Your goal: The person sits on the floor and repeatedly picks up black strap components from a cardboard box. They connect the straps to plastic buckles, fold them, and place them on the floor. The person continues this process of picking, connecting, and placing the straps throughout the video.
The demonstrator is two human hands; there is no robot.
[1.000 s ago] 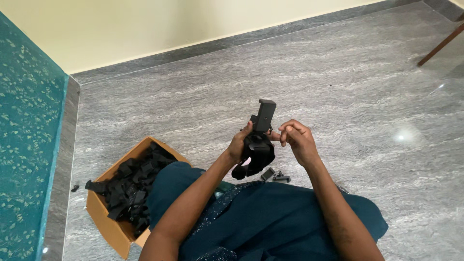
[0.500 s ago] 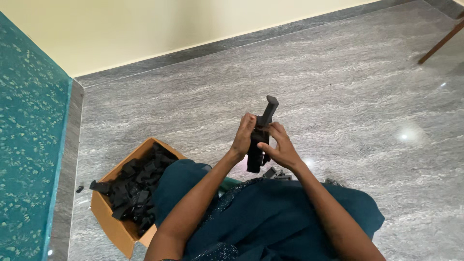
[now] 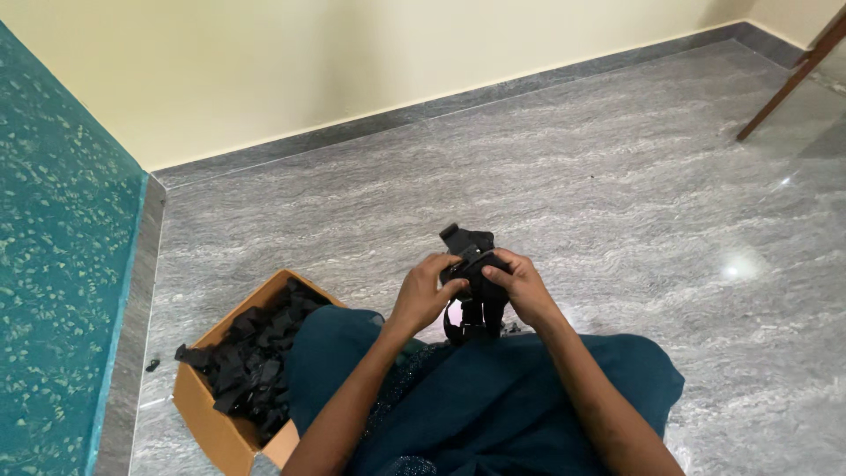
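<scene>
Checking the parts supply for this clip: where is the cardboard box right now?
In the head view the cardboard box sits on the grey floor at lower left, beside the person's left knee, filled with black pieces.

Both hands (image 3: 476, 291) together, seemingly gripping

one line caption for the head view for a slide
Both hands, left and right, hold a black strap mount beside a cardboard box.

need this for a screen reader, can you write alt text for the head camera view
A seated person's left hand and right hand together grip a black strapped device above their lap. A cardboard box of black parts sits on the grey stone floor at their left.
</scene>
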